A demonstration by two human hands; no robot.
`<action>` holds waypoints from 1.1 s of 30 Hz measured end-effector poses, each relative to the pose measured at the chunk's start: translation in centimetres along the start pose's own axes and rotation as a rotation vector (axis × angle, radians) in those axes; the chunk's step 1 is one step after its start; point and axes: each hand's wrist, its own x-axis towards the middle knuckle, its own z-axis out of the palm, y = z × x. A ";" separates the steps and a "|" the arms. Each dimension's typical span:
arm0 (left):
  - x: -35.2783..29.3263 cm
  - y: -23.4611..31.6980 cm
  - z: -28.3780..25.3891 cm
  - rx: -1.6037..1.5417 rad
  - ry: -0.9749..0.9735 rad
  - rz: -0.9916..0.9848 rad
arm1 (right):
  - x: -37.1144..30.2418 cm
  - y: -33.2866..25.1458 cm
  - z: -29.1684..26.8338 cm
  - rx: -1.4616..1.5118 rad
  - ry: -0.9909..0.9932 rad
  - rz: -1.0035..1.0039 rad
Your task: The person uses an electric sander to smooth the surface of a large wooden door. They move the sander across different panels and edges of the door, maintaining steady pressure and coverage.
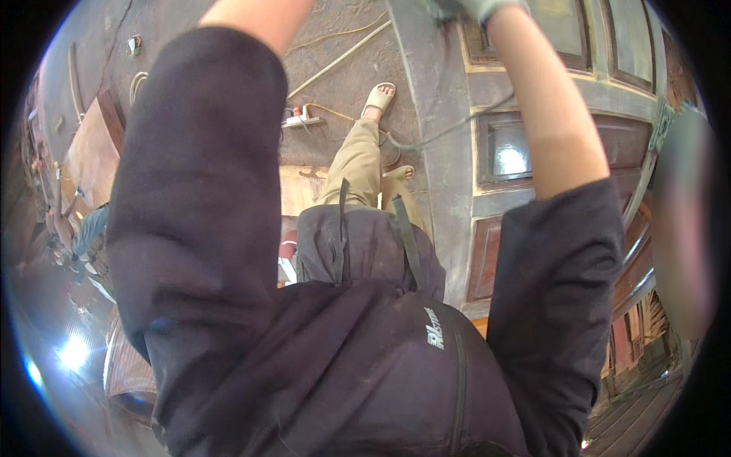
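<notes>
My right arm reaches up over a panelled wooden door [448,114] with a greyish frame and dark recessed panels. At the top edge, only part of my right hand [499,7] shows, in a pale grey glove. Its fingers are mostly cut off, so whatever they hold is hidden. Beside the glove is a small dark greenish shape [443,9] that I cannot make out. My left forearm [259,17] leaves the picture at the top, and that hand is outside it. A dark cord [449,129] runs across the door below my right hand.
A white power strip [302,120] with an orange cord [331,112] lies on the floor left of my sandalled foot [378,99]. A thin pale rod [343,58] lies farther ahead. Curved brown sheets [95,152] stand at the left. A blurred upright shape [685,221] is close on the right.
</notes>
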 end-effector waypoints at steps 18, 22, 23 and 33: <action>-13.2 32.0 -17.5 -0.806 -0.506 -0.668 | -30.8 3.7 -12.1 -0.017 -0.190 0.230; -18.5 43.6 -24.7 -0.994 -0.473 -0.840 | -43.8 4.9 -16.5 0.028 -0.202 0.308; -20.1 46.3 -25.4 -1.078 -0.469 -0.843 | -47.4 6.5 -16.7 -0.035 -0.185 0.284; -27.9 61.0 -31.5 -1.226 -0.656 -0.529 | -65.5 8.9 -22.0 -0.077 -0.241 0.458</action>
